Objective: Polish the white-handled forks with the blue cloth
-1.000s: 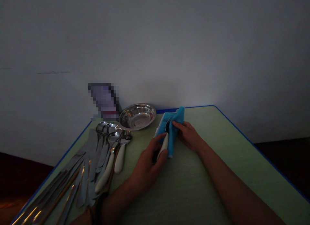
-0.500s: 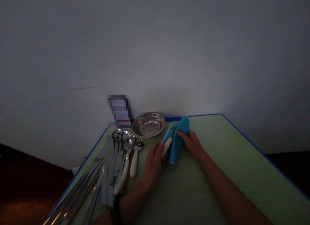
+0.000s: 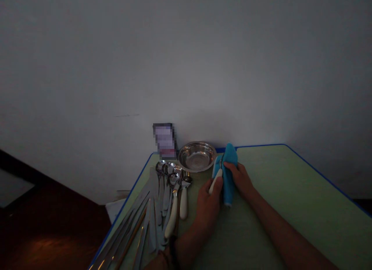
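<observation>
Utensil (image 3: 220,171), smooth white handle (image 3: 215,181) gripped by left hand (image 3: 208,204), right hand (image 3: 241,179) pinching blue cloth (image 3: 229,188)

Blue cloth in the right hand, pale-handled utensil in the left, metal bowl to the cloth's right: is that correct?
Not quite: the head view shows the metal bowl to the left of the blue cloth; the rest is right.

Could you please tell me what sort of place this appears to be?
It looks like an indoor eating or kitchen area, though whether home or business is unclear. A green, blue-edged table stands by a plain wall, bearing spoons and a metal bowl.
</observation>
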Tool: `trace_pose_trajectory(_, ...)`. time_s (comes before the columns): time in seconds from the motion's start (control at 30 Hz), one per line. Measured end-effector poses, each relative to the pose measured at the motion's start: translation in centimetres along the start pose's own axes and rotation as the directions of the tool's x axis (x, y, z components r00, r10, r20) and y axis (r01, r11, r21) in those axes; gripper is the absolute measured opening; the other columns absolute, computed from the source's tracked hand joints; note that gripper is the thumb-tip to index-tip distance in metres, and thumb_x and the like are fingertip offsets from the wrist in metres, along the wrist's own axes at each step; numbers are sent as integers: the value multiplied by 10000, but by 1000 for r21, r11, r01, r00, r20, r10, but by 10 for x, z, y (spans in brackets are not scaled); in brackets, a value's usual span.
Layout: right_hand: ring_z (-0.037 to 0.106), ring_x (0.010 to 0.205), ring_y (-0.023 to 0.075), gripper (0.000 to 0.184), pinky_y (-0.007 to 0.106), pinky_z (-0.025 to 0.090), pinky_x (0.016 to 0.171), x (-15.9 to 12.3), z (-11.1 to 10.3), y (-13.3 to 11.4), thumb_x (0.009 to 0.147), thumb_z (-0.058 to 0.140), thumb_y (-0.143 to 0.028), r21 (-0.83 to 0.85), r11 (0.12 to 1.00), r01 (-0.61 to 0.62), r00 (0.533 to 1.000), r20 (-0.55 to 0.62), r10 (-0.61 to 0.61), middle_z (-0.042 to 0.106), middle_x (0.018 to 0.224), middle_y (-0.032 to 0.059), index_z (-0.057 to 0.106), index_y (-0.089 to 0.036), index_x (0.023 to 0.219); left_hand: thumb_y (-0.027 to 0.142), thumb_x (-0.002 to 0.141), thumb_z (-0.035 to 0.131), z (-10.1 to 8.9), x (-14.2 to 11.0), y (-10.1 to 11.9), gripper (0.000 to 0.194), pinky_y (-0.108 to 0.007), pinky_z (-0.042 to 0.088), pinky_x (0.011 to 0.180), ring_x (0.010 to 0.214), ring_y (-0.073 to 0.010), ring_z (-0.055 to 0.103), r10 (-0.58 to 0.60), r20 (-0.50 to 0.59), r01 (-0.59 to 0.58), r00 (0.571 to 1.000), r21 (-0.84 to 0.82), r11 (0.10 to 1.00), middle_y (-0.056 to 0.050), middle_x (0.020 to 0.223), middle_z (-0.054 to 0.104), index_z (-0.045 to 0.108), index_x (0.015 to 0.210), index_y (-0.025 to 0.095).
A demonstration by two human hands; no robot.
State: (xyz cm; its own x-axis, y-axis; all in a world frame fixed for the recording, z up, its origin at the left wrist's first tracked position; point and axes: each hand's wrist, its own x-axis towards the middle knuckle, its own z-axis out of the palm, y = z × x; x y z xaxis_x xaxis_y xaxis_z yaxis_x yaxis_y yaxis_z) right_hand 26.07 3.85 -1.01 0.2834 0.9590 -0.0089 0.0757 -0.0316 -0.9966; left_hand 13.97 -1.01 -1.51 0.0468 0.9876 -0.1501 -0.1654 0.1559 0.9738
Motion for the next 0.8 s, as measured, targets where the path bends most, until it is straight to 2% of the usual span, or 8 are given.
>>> trace_pose_trajectory(0.17,439,542,122,234,247,329,558,0,-3,3,625,614,-399,97,995,-18,999,-46,23,496,502,-47,600,-174,564,441,768,565,5,-3,3,298,-179,310,424,467,-73,387,-24,51,27,998,-66,997,49,554,407,539,660,164)
trace_pose_trajectory(0.27,442,530,118,153,243,332,541,2,-7,10,585,644,-321,292,956,-33,997,-62,53,522,499,-48,616,-171,588,411,743,591,8,-6,4,273,-170,302,404,439,-65,391,-33,77,40,997,-91,995,52,536,419,541,656,157)
trace_pose_trajectory(0.4,488,517,126,161,256,380,537,6,-9,14,579,628,-321,493,866,-85,995,-10,103,564,529,-37,597,-175,638,395,785,482,9,-7,4,253,-164,251,353,372,-64,348,-39,89,50,995,-120,992,62,479,407,565,758,157)
trace_pose_trajectory(0.53,516,521,124,162,259,413,540,6,-10,11,574,628,-314,592,799,-105,991,-4,133,587,551,-42,576,-186,659,316,763,424,10,-6,8,195,-156,250,344,372,-75,371,10,51,-2,999,-161,987,68,526,450,494,913,213)
trace_pose_trajectory(0.67,502,511,113,138,248,406,518,3,-13,9,574,654,-289,644,756,-119,989,7,149,576,544,-47,581,-190,635,294,740,438,10,-9,14,188,-158,281,360,400,-78,418,63,25,-58,998,-171,984,64,582,484,468,915,232)
trace_pose_trajectory(0.8,487,494,112,134,250,399,500,5,-14,11,579,672,-282,660,735,-152,982,18,187,566,527,-50,581,-195,624,329,780,457,10,-14,16,164,-159,306,379,449,-87,460,89,36,-84,995,-118,989,53,614,512,485,907,228)
